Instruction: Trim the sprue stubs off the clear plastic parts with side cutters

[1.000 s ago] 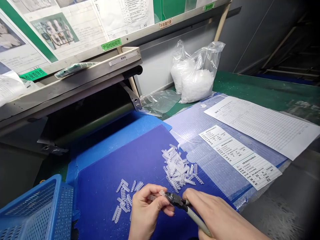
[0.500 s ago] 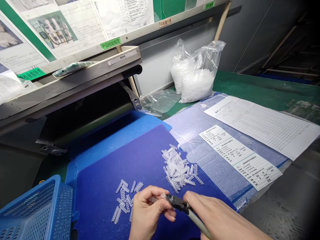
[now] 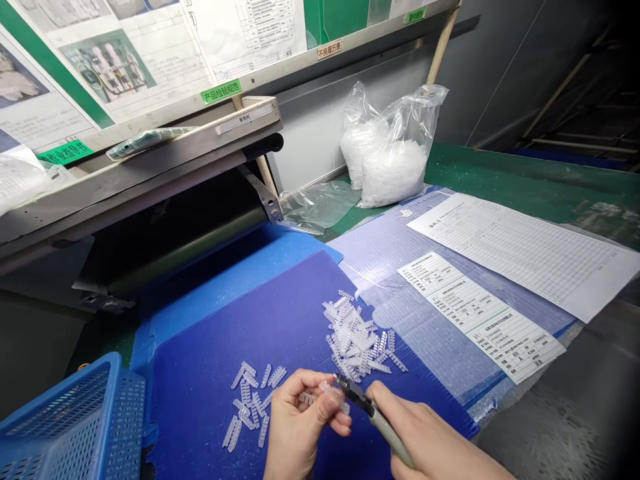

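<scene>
Near the bottom middle, my left hand (image 3: 303, 420) pinches a small translucent plastic piece (image 3: 330, 392) between thumb and fingers. My right hand (image 3: 417, 433) is closed around the grey handles of cutting pliers (image 3: 383, 427). The dark jaws of the pliers are at the upper edge of the piece; whether they touch it I cannot tell. Beyond my hands a heap of clear toothed plastic strips (image 3: 355, 337) lies on the dark blue sheet (image 3: 210, 340). A smaller scatter of like strips (image 3: 246, 397) lies left of my left hand.
At the lower left stands a blue perforated basket (image 3: 113, 427). Printed labels (image 3: 480, 313) and a paper form (image 3: 525, 253) lie at the right. Clear bags of white pieces (image 3: 393, 167) stand at the back. A dark roller (image 3: 190, 247) sits under the metal shelf (image 3: 150, 163).
The plier jaws have shifted slightly up and left, and more of the plastic piece shows in my left hand. My right hand has moved a little left and down.
</scene>
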`<action>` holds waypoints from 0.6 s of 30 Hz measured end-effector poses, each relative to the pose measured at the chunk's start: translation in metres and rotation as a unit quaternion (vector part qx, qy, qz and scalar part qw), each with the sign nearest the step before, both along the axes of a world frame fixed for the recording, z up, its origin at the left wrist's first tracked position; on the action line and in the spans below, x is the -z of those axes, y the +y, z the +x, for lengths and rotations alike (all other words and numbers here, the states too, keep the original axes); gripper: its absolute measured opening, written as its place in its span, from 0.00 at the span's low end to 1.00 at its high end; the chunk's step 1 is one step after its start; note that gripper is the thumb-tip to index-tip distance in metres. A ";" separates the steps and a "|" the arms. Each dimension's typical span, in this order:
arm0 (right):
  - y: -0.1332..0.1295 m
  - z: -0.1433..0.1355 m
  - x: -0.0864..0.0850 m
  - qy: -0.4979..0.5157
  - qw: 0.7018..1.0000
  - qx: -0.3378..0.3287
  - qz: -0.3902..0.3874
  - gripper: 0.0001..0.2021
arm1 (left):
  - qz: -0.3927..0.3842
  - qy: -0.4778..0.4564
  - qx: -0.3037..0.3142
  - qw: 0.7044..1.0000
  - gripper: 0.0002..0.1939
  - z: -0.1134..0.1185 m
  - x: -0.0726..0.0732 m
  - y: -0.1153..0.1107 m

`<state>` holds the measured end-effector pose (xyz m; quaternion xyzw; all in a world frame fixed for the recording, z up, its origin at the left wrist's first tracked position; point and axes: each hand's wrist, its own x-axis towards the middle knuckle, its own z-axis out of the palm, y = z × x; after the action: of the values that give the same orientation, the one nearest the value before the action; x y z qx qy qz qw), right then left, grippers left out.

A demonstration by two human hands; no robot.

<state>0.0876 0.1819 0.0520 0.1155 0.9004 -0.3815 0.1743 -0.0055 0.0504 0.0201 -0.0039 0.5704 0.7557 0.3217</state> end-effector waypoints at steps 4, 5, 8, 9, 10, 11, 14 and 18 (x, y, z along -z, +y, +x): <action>0.017 0.005 0.006 0.005 0.997 0.069 -0.022 0.12 | -0.058 0.041 0.065 0.995 0.07 -0.012 0.020 -0.007; 0.022 0.008 0.008 0.003 0.996 0.082 -0.027 0.11 | -0.092 0.055 0.090 0.990 0.07 -0.015 0.027 -0.007; 0.035 0.016 0.013 -0.008 0.993 0.111 -0.034 0.09 | -0.184 0.082 0.136 0.970 0.05 -0.017 0.044 -0.001; 0.037 0.019 0.015 -0.010 0.992 0.118 -0.031 0.08 | -0.206 0.093 0.137 0.964 0.05 -0.016 0.048 0.003; 0.039 0.021 0.017 -0.007 0.992 0.122 -0.029 0.08 | -0.227 0.109 0.136 0.958 0.06 -0.014 0.051 0.008; 0.039 0.022 0.018 -0.002 0.992 0.125 -0.028 0.08 | -0.246 0.127 0.132 0.952 0.07 -0.012 0.053 0.014; 0.037 0.025 0.025 0.013 0.991 0.129 -0.019 0.08 | -0.278 0.167 0.126 0.937 0.11 -0.007 0.057 0.028; 0.024 0.019 0.035 0.052 0.987 0.145 -0.033 0.09 | -0.280 0.142 0.148 0.938 0.12 -0.006 0.056 0.030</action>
<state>0.1064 0.2063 0.0167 0.2193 0.8689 -0.4375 0.0738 -0.0117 0.0802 -0.0358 0.0983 0.7926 0.5023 0.3315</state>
